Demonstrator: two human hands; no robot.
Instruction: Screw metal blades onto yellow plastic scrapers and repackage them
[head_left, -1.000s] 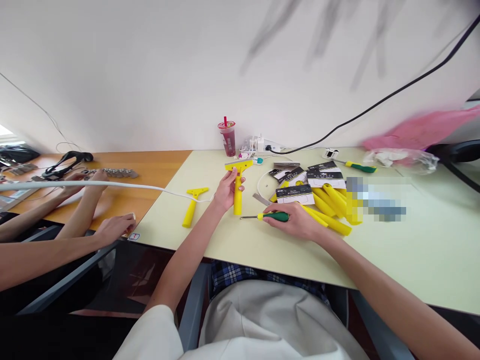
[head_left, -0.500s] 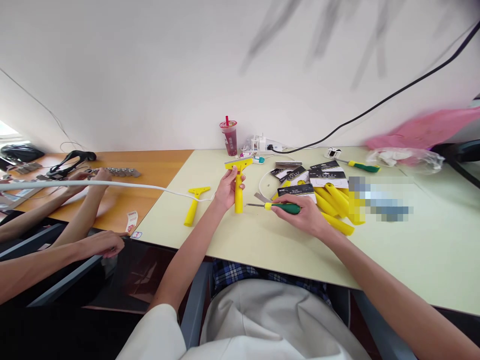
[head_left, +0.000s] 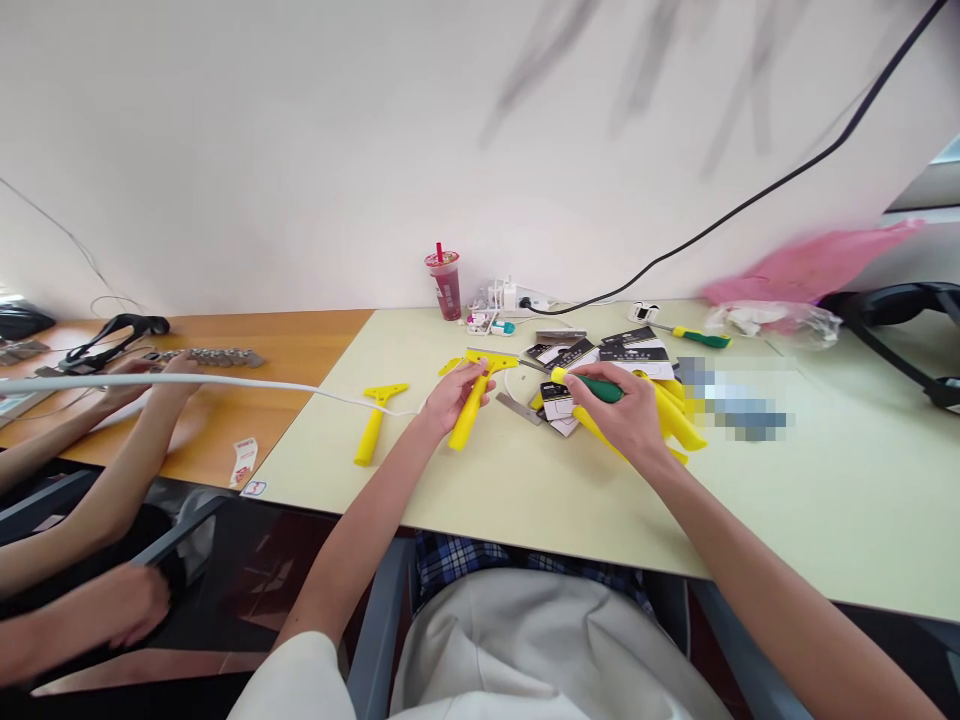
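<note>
My left hand (head_left: 447, 400) is closed round a yellow scraper (head_left: 469, 412), its wide head up and its handle slanting down to the left. In my right hand (head_left: 631, 412) is a screwdriver (head_left: 604, 390) with a green and yellow grip, its shaft pointing left. The tip is at the right end of the scraper's head; I cannot tell if it touches a screw. Left of my left hand lies a second yellow scraper (head_left: 370, 432). Near my right hand are black-and-white cards (head_left: 634, 357), yellow handles (head_left: 679, 415) and a thin metal blade (head_left: 517, 408).
A drink cup (head_left: 445, 286) and a power strip (head_left: 507, 296) stand by the wall. Another screwdriver (head_left: 702, 337) and a pink bag (head_left: 814, 265) lie at the right. A white cable (head_left: 225, 381) crosses the left side. Other people's hands (head_left: 176, 368) are at the orange table.
The scraper in my left hand has tilted, its handle swinging left. My right hand has raised the screwdriver from beside the handle to the scraper's head. A neighbouring person's hand has dropped lower left.
</note>
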